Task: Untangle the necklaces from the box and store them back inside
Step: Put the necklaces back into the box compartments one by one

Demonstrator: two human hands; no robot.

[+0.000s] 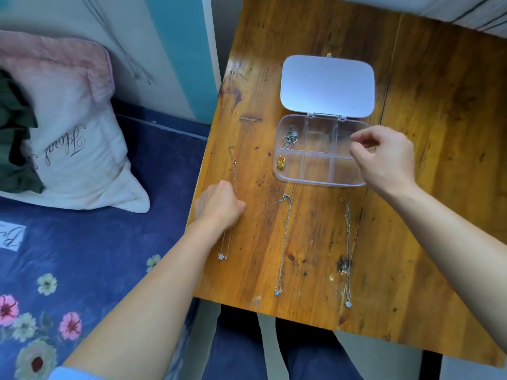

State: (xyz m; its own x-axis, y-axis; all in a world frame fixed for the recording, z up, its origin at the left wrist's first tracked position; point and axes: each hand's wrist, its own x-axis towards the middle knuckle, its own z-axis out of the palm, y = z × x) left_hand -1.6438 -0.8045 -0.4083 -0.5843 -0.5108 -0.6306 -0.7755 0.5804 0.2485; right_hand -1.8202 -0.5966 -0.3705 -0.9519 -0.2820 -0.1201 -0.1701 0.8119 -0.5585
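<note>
A clear plastic box with several compartments lies open on the wooden table, its lid flipped back. A silver chain sits in its top left compartment and a gold piece in the bottom left. Three necklaces lie stretched out below the box: a rose-gold one at the left, a silver one in the middle, another silver one at the right. My left hand rests on the rose-gold necklace, fingers curled onto it. My right hand hovers over the box's right side, thumb and fingers pinched.
A bed with a blue floral sheet and a white pillow stands left of the table. The table's left edge runs right beside my left hand. My legs show under the near edge.
</note>
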